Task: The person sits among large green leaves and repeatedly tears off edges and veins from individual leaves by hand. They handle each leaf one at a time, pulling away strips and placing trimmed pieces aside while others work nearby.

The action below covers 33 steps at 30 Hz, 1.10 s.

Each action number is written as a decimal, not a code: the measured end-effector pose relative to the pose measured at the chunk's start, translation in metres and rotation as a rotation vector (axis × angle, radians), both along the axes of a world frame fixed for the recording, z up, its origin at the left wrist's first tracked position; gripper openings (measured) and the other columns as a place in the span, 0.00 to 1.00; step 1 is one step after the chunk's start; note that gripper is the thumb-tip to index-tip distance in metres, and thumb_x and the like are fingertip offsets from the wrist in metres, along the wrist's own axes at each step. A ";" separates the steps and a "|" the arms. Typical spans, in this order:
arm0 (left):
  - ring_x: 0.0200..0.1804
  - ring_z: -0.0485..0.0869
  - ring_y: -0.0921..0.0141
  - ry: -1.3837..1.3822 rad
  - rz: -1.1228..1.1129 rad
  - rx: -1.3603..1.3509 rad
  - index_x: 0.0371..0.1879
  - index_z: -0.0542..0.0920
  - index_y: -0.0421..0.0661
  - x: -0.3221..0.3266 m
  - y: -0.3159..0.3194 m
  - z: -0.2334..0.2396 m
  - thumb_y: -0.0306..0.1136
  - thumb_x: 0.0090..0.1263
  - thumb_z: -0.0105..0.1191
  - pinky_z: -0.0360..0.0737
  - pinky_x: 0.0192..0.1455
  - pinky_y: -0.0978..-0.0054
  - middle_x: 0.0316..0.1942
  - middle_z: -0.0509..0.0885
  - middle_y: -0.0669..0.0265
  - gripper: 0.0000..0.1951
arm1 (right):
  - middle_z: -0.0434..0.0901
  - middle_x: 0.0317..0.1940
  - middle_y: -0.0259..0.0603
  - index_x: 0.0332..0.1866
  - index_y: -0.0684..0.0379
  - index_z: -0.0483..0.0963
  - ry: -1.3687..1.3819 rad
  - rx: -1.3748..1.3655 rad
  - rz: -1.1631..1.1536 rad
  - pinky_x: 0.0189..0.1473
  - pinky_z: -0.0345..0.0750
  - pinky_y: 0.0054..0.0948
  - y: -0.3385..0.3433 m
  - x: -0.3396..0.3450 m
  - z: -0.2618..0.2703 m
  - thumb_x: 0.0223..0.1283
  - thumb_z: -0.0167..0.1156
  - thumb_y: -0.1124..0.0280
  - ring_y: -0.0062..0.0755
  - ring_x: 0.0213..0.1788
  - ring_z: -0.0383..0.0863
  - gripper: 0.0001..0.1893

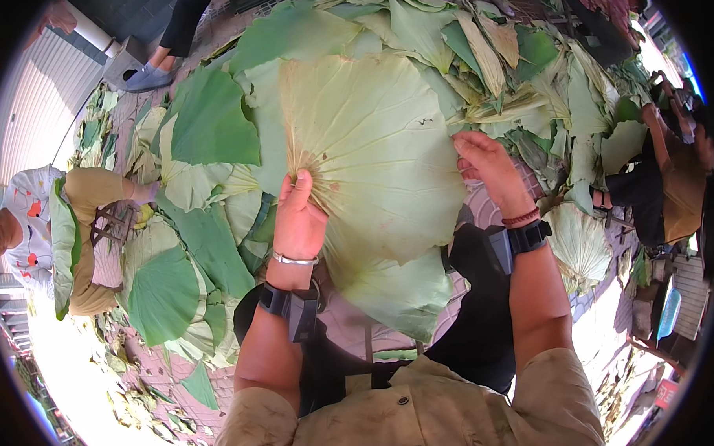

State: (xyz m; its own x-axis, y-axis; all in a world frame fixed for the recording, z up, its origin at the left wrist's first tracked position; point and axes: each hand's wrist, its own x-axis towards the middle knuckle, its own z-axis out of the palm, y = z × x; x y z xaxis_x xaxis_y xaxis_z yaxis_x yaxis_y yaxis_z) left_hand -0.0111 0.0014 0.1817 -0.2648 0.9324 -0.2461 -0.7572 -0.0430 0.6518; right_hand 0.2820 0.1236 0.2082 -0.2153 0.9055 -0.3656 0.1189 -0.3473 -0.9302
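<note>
A large pale green lotus leaf [383,141] is spread out before me, its brownish centre and veins showing. My left hand [301,218] pinches it near the centre, thumb on top. At the leaf's right edge is my right hand [491,169], fingers curled close to the rim; whether they grip it cannot be made out. Below, another pale lotus leaf [396,289] hangs over my lap, partly covered by the first. Darker green leaves [216,118] lie just left of the spread leaf.
Heaped lotus leaves [544,94] cover the paving ahead and to both sides. At the left a seated person [29,229] has a folded leaf beside them. Another person's shoe [147,79] rests at the upper left. More people [683,175] sit at the right, near a fanned leaf [577,242].
</note>
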 end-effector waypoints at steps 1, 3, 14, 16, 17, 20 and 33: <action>0.58 0.76 0.67 -0.005 0.006 0.001 0.59 0.71 0.48 0.000 0.000 0.000 0.38 0.74 0.55 0.73 0.63 0.62 0.56 0.78 0.70 0.18 | 0.79 0.37 0.29 0.52 0.60 0.77 0.040 -0.059 0.058 0.36 0.75 0.19 -0.002 -0.002 0.000 0.63 0.63 0.66 0.17 0.34 0.77 0.15; 0.58 0.77 0.68 -0.004 0.005 0.008 0.58 0.71 0.48 -0.001 0.001 -0.001 0.37 0.74 0.55 0.73 0.62 0.63 0.55 0.79 0.70 0.17 | 0.80 0.33 0.28 0.46 0.59 0.80 0.032 0.016 0.005 0.35 0.74 0.20 -0.003 -0.006 -0.002 0.60 0.64 0.67 0.17 0.32 0.76 0.12; 0.53 0.80 0.68 0.095 0.067 -0.178 0.62 0.69 0.50 0.003 0.000 -0.014 0.34 0.74 0.54 0.78 0.55 0.65 0.54 0.80 0.69 0.19 | 0.81 0.31 0.30 0.35 0.59 0.80 0.256 0.200 -0.014 0.40 0.74 0.21 -0.003 -0.010 0.001 0.60 0.61 0.77 0.18 0.34 0.78 0.02; 0.56 0.78 0.68 0.129 0.080 -0.219 0.66 0.64 0.50 0.010 -0.002 -0.014 0.34 0.73 0.55 0.77 0.57 0.65 0.57 0.78 0.66 0.24 | 0.82 0.33 0.31 0.36 0.59 0.79 0.475 0.096 0.059 0.43 0.75 0.22 -0.006 -0.007 0.014 0.61 0.60 0.77 0.19 0.36 0.79 0.02; 0.58 0.77 0.67 0.157 0.078 -0.226 0.69 0.61 0.50 0.015 -0.002 -0.013 0.34 0.73 0.56 0.76 0.59 0.64 0.58 0.76 0.65 0.28 | 0.82 0.34 0.32 0.38 0.58 0.79 0.493 0.085 0.062 0.43 0.75 0.22 -0.008 -0.007 0.019 0.62 0.60 0.76 0.20 0.37 0.79 0.02; 0.64 0.72 0.66 0.262 0.022 -0.288 0.75 0.52 0.51 0.028 -0.007 -0.010 0.34 0.71 0.58 0.72 0.64 0.64 0.63 0.71 0.59 0.37 | 0.83 0.38 0.34 0.41 0.58 0.77 0.589 0.061 0.064 0.46 0.77 0.24 -0.014 -0.015 0.027 0.63 0.59 0.75 0.23 0.39 0.80 0.04; 0.54 0.80 0.65 -0.415 -0.458 -0.108 0.64 0.70 0.44 0.034 -0.038 -0.011 0.42 0.78 0.44 0.80 0.57 0.67 0.57 0.78 0.60 0.21 | 0.65 0.70 0.38 0.64 0.56 0.70 0.076 0.359 0.707 0.69 0.62 0.37 -0.072 -0.098 0.005 0.69 0.56 0.59 0.39 0.69 0.65 0.23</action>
